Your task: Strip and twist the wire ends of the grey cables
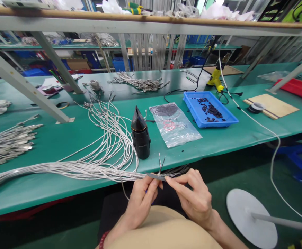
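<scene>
My left hand (142, 197) is closed at the table's front edge, pinching a white cable end whose thin loose wires (160, 164) stand up above the fingers. A flat dark grey strip (155, 176) lies across those fingertips. With thumb and finger, my right hand (194, 193) grips the strip's right end. Just behind the hands, a bundle of white cables (70, 169) runs leftward along the table. A black cylinder with a pointed top (141, 138) stands upright beyond them. Exactly how the strip meets the cable is hidden by the fingers.
On the green table (109, 192) are a clear plastic bag (184, 133) and a blue tray (203, 121) of small black pieces. A yellow heat gun (215, 77) stands behind the tray. More cables (13, 141) lie at left. A shelf edge (151, 25) crosses above.
</scene>
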Demonstrator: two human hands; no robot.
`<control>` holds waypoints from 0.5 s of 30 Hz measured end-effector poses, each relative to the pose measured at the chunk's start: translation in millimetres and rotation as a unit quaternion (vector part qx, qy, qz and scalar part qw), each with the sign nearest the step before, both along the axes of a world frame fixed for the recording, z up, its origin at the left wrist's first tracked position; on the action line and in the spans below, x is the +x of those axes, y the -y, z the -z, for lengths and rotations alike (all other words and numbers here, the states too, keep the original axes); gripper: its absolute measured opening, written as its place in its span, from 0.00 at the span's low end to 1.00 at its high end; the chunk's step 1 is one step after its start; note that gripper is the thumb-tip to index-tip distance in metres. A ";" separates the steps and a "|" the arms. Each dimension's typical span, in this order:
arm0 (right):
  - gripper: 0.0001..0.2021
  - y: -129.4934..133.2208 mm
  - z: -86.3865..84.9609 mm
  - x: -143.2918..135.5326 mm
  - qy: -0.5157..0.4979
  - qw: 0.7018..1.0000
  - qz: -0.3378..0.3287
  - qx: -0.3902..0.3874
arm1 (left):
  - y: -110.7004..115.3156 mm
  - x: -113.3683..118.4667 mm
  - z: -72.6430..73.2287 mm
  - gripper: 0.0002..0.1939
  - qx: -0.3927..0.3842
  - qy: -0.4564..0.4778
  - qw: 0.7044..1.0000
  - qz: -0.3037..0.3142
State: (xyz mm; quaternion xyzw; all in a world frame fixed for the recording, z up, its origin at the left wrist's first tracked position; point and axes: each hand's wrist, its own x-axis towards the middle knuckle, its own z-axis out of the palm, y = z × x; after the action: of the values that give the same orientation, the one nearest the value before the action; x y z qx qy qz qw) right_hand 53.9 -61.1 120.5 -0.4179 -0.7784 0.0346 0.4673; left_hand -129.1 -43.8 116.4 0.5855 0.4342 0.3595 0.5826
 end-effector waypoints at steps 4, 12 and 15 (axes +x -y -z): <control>0.26 0.6 0.6 0.4 0.005 1.000 0.001 -0.002 | 1.0 -0.4 2.1 0.18 0.011 -0.018 1.000 -0.002; 0.21 -1.6 5.2 -2.2 0.019 0.999 0.021 0.029 | 1.0 -3.3 5.2 0.18 0.034 -0.104 0.994 -0.021; 0.20 -2.6 6.6 -3.9 0.013 0.999 0.030 0.031 | 1.5 -4.0 4.5 0.18 0.037 -0.109 0.993 -0.018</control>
State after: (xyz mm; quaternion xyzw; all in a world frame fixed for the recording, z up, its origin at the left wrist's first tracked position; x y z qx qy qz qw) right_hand 50.0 -58.4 113.9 -0.4265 -0.7722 -0.0093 0.4709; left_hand -133.0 -45.3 111.9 0.6342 0.4921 0.3198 0.5034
